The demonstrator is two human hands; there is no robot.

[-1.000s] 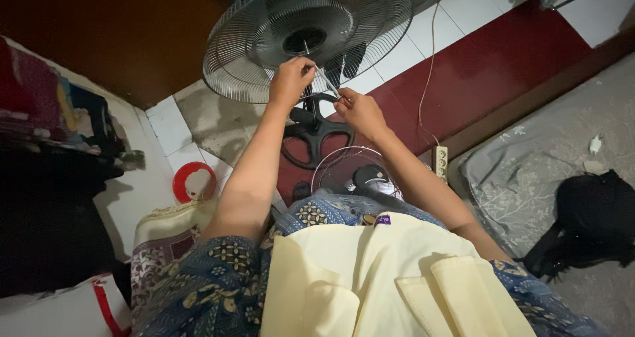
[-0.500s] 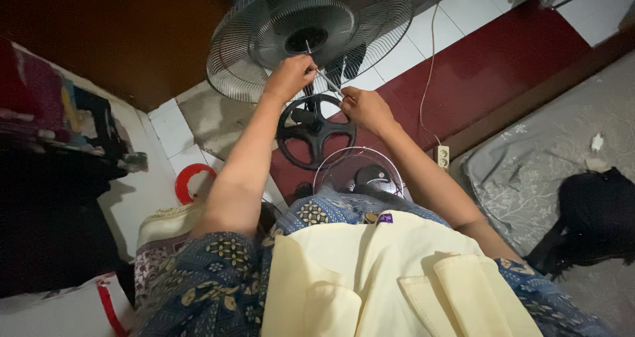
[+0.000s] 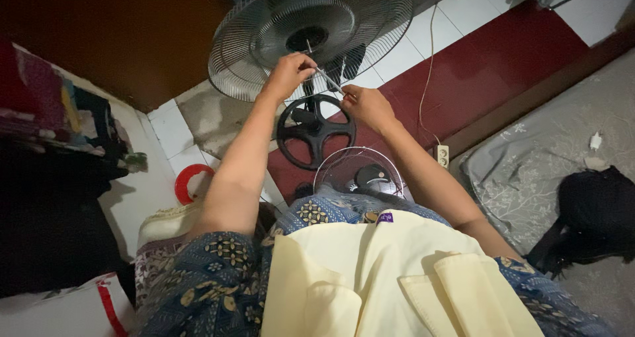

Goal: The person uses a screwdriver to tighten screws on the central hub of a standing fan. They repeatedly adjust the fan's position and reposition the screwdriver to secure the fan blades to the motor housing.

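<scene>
A standing fan's round wire grille [image 3: 311,36] faces me, with its dark motor hub at the centre and its black wheel-shaped base [image 3: 315,130] below. My left hand [image 3: 289,74] is closed at the grille's lower edge, pinching a thin metal rod [image 3: 327,80]. My right hand [image 3: 367,105] grips the rod's other end just right of the stand. The rod runs slanted between both hands. A clear fan blade [image 3: 360,171] lies on the floor near my knees.
A red ring [image 3: 193,181] lies on the white tiles at left. A white cable [image 3: 426,92] leads to a power strip [image 3: 442,155] on the dark red floor. A grey mattress [image 3: 529,171] with a black bag [image 3: 598,214] lies right; piled clothes sit left.
Both hands have shifted slightly up and left along the grille's lower edge, still holding the thin rod. The view has tilted a little.
</scene>
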